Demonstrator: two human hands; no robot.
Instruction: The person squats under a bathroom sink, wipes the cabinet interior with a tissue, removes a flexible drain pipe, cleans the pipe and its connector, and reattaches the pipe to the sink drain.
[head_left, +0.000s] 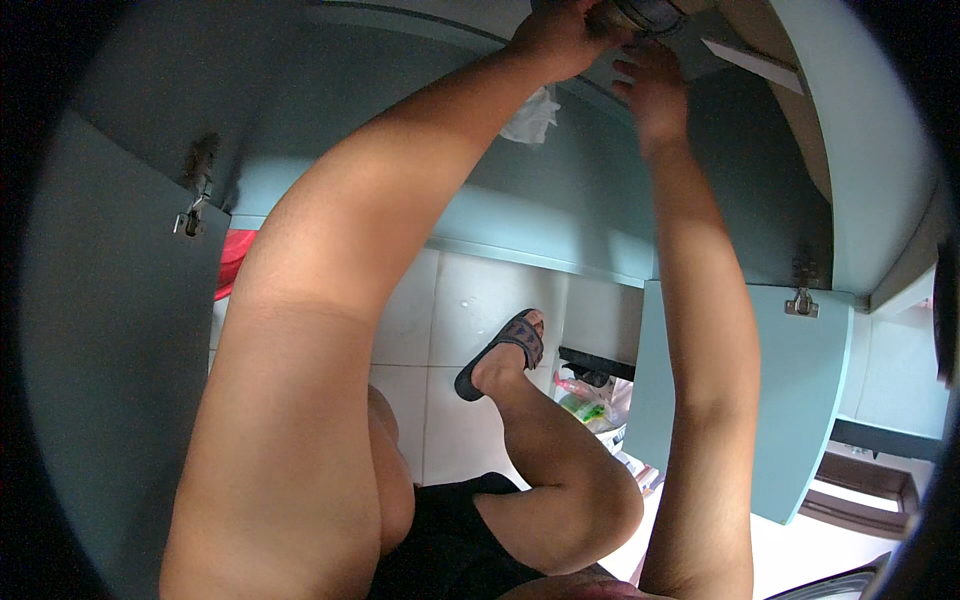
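Observation:
Both my arms reach into an open blue-green cabinet (540, 202). At the top edge of the view, my left hand (559, 37) is wrapped against a dark, round fitting (649, 16), seemingly gripping it. Shadow and the frame's edge hide part of the fitting and some fingertips. Just below it is my right hand (654, 86), its fingers spread and nothing visible in them. A crumpled white plastic bag or sheet (532, 116) lies on the cabinet floor behind my left forearm.
Hinged doors stand open at left (105, 337) and right (750, 390), with metal hinges (193, 214). A pale panel (862, 127) borders the opening at right. My slippered foot (502, 352) rests on white floor tiles (397, 315). Packaged goods (592, 405) sit beside my leg.

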